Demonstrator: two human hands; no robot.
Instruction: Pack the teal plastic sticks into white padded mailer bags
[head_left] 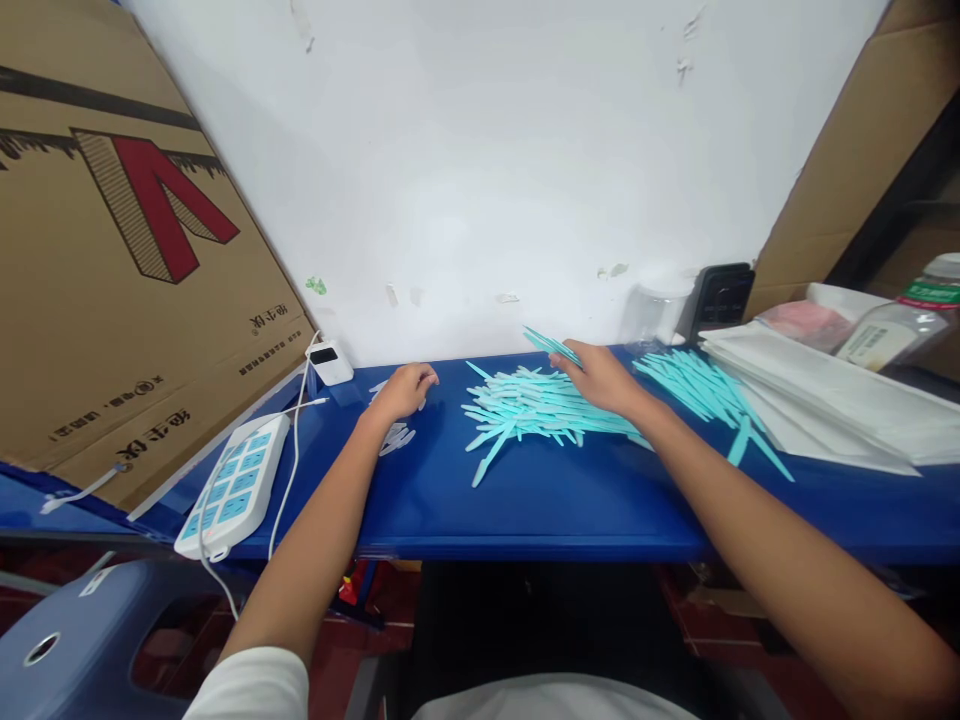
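My right hand [596,378] is closed around a small bunch of slim turquoise sticks [551,345], their tips pointing up and left toward the wall. It is over the right part of a large heap of the same sticks [525,400], many with paler ends. My left hand [407,390] hovers at the left of the heap, fingers curled in and thumb near the fingertips. Whether anything small is pinched there I cannot make out. Beneath and beside it lie several small translucent whitish pieces [396,438].
A second pile of turquoise sticks [694,385] lies right of my right hand, beside white paper sheets [832,400]. A clear jar [658,312], black device [721,298] and bottle [904,320] stand behind. Left are a power strip [236,485], white box [330,363] and cardboard [112,330].
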